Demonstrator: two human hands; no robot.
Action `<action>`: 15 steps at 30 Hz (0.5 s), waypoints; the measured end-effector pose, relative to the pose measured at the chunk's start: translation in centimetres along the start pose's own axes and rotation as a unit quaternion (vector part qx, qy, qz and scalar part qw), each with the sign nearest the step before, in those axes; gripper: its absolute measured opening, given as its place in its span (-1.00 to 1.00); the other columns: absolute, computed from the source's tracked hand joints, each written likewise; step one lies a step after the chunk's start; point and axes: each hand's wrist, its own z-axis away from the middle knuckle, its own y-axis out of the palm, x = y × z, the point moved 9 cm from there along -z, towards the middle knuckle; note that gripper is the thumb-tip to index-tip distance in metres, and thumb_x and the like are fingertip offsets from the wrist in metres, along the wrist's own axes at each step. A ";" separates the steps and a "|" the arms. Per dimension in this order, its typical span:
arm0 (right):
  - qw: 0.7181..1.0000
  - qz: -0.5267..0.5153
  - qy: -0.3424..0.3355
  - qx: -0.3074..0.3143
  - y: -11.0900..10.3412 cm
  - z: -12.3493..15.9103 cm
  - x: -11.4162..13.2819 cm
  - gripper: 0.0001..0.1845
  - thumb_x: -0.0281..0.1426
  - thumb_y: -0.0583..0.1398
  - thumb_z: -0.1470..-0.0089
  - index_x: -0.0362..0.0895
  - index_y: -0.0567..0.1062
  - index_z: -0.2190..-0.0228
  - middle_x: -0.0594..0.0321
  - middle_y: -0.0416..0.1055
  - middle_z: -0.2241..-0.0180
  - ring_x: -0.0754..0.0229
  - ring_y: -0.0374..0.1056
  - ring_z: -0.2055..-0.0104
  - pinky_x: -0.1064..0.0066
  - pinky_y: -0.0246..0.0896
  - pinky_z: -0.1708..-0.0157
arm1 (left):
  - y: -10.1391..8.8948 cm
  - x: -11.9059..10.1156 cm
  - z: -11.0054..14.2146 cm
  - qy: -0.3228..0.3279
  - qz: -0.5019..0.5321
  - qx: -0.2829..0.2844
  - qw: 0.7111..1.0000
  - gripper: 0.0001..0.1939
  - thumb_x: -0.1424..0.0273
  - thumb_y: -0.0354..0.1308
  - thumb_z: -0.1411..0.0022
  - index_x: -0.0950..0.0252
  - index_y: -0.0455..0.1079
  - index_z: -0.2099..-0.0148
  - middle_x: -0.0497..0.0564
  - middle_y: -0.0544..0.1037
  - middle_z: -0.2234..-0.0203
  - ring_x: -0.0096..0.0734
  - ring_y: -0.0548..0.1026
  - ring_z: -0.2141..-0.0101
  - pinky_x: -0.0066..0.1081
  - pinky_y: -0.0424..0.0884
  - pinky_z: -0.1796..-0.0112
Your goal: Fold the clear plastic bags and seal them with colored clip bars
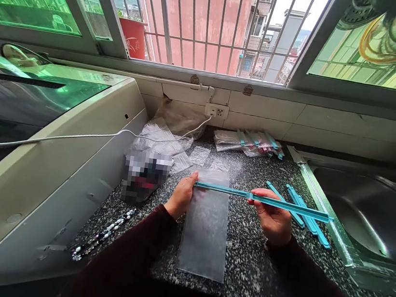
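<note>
A long turquoise bag sealing clip (222, 188) lies unfolded across a clear plastic bag (206, 237), just below the bag's top edge. My left hand (182, 195) is closed on the clip's left end at the bag's left side. My right hand (272, 219) grips the clip past the bag's right edge, near its joint. From there the other arm of the clip extends right toward the sink. The lower part of the bag hangs or lies flat over the speckled counter; I cannot tell which. Several more turquoise clips (308, 214) lie beside my right hand.
Clipped bags (248, 143) lie against the wall. Clear packaging (164, 141), a blurred-out item (145, 175) and a beaded strand (103, 233) are on the left. A washing machine (84, 153) borders the counter left, a metal sink (365, 209) right. A white cord (123, 132) crosses to the wall socket (216, 111).
</note>
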 end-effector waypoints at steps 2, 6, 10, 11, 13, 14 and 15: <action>1.000 -0.027 0.015 -0.004 -0.1 0.0 -0.2 -0.85 -0.38 0.15 -0.07 -0.11 0.41 0.26 0.15 0.37 0.25 0.25 0.41 0.40 0.31 0.47 0.36 | 0.0 0.0 0.0 -0.005 0.007 -0.003 1.000 -0.47 -0.02 -0.03 -0.07 0.32 0.30 0.66 -0.05 0.32 0.81 -0.54 0.20 0.77 -0.47 0.06 0.70; 0.994 -0.099 0.044 -0.011 -0.3 0.1 -0.8 -0.86 -0.37 0.16 -0.06 -0.11 0.43 0.28 0.16 0.39 0.26 0.25 0.41 0.41 0.31 0.46 0.38 | 0.0 0.0 0.1 -0.012 0.010 -0.006 1.000 -0.51 0.07 -0.04 -0.11 0.32 0.29 0.67 -0.04 0.33 0.80 -0.53 0.24 0.75 -0.47 0.11 0.68; 0.987 -0.146 0.063 -0.012 -0.1 0.1 -1.4 -0.86 -0.34 0.15 -0.05 -0.11 0.44 0.33 0.19 0.39 0.30 0.25 0.38 0.43 0.31 0.42 0.44 | 0.0 0.4 0.0 -0.016 0.038 0.000 0.999 -0.53 0.11 -0.03 -0.12 0.32 0.29 0.66 -0.06 0.33 0.80 -0.54 0.25 0.75 -0.48 0.12 0.67; 0.987 -0.147 0.065 -0.011 -0.1 0.1 -1.5 -0.86 -0.33 0.15 -0.04 -0.11 0.45 0.34 0.19 0.39 0.31 0.25 0.37 0.44 0.32 0.41 0.46 | 0.1 0.5 0.0 -0.018 0.047 0.003 0.999 -0.54 0.11 -0.03 -0.12 0.32 0.29 0.66 -0.06 0.33 0.80 -0.54 0.25 0.75 -0.49 0.12 0.68; 0.988 -0.138 0.063 -0.004 -0.1 0.0 -1.6 -0.86 -0.32 0.15 -0.04 -0.12 0.45 0.36 0.21 0.39 0.35 0.26 0.34 0.46 0.35 0.37 0.48 | 0.1 0.7 0.0 -0.023 0.059 0.005 0.998 -0.54 0.11 -0.02 -0.11 0.32 0.30 0.66 -0.06 0.34 0.81 -0.54 0.24 0.76 -0.49 0.10 0.68; 0.990 -0.130 0.061 0.002 0.0 0.0 -1.7 -0.86 -0.32 0.15 -0.04 -0.12 0.45 0.37 0.23 0.38 0.38 0.27 0.33 0.47 0.37 0.36 0.48 | 0.1 0.8 0.0 -0.026 0.062 0.005 0.998 -0.54 0.11 -0.01 -0.10 0.33 0.30 0.66 -0.05 0.33 0.81 -0.54 0.24 0.76 -0.50 0.10 0.68; 0.991 -0.119 0.061 0.010 0.0 0.0 -1.7 -0.86 -0.32 0.15 -0.04 -0.12 0.45 0.38 0.24 0.38 0.40 0.28 0.32 0.48 0.39 0.34 0.48 | 0.1 0.9 0.0 -0.030 0.062 0.004 0.998 -0.54 0.10 -0.01 -0.09 0.33 0.31 0.66 -0.05 0.33 0.82 -0.54 0.24 0.76 -0.50 0.10 0.68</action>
